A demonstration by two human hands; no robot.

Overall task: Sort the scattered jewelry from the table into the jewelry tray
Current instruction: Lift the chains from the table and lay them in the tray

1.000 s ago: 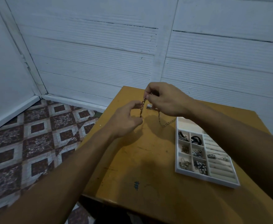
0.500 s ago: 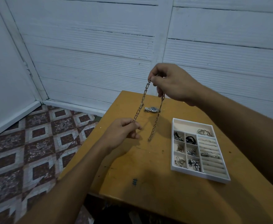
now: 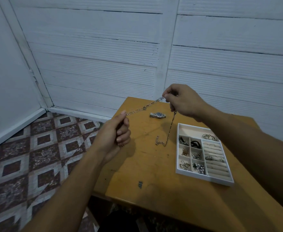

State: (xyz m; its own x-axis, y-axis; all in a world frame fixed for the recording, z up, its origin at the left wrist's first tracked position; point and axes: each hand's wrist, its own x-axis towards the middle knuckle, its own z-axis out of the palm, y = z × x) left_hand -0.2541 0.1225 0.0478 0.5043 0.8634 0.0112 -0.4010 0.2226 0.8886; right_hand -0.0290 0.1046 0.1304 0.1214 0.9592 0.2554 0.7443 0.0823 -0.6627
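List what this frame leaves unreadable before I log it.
- Head view: the chain's stretch inside the left hand, hidden by curled fingers.
- Head view: the right hand's grip on the chain, covered by its own fingers.
- Head view: the pieces in the tray's small compartments, too small to identify.
- Head view: the watch dial, too small to read.

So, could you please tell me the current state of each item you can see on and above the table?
left hand: pinches one end of the chain.
right hand: grips the chain further along, raised above the table.
chain: stretched between both hands, its free end trailing on the table.
jewelry tray: on the table, several compartments holding pieces.
watch: lying on the table, outside the jewelry tray, untouched.
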